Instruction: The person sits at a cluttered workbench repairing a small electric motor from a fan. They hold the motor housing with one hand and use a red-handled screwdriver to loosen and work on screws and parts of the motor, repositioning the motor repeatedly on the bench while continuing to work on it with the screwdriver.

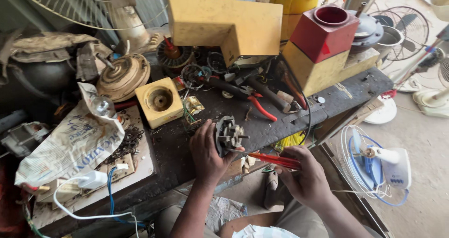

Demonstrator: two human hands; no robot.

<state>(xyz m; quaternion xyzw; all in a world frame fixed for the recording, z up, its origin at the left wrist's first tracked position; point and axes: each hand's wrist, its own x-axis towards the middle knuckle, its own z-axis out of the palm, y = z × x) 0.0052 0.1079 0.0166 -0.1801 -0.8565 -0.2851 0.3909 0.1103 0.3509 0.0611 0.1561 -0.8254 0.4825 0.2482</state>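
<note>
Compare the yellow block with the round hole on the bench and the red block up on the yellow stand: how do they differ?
The yellow block is yellow and sits low on the dark bench; the red block is red and perched on a yellow stand. The yellow block lies nearer the left hand. Both have a round hole on top.

Single head-worn view, steeply down, close over cluttered workbench (262, 125).
</note>
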